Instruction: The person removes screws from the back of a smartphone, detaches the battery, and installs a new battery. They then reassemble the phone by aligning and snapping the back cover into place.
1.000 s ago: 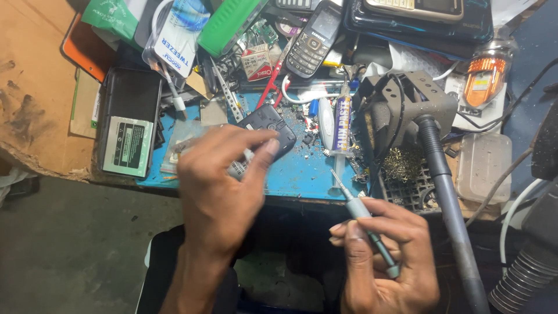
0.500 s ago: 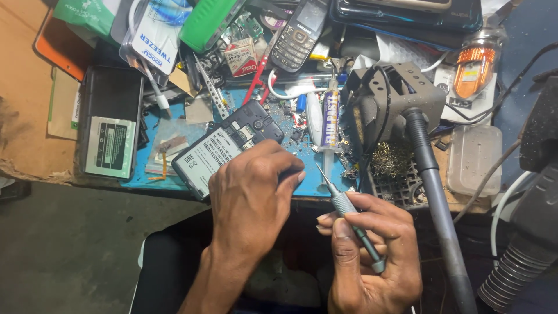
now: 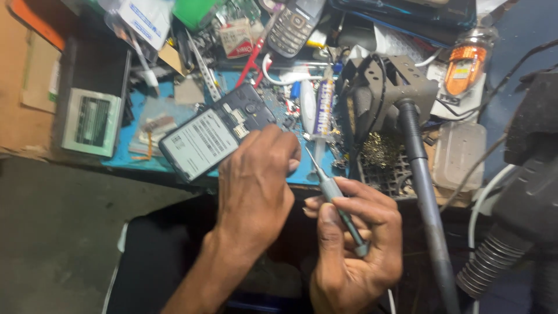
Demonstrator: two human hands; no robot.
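- Cluttered repair bench with a blue work mat (image 3: 145, 166) under all the junk, dark floor in front of it.
- Far left on the mat edge: a small flat box (image 3: 92, 122) with a pale green-grey label, square-ish, lying flat.
- Just right of that, the opened phone (image 3: 215, 136), back cover off, lying tilted on the mat. White rectangular sticker on its lower half, black frame with round holes up top.
- Left hand (image 3: 256, 186) sits over the phone's right end, fingers curled down onto it; can't tell exactly what they're pinching.
- Top middle: a small red-and-white carton (image 3: 235, 40) and a grey keypad phone (image 3: 290, 26).
- White tube with a purple label (image 3: 319, 110) lying above the hands.
- Right hand (image 3: 354, 244) is closed around a precision screwdriver (image 3: 334, 195), tip pointing up toward the left hand's fingers.
- Right: orange-capped clear bottle (image 3: 465, 64).
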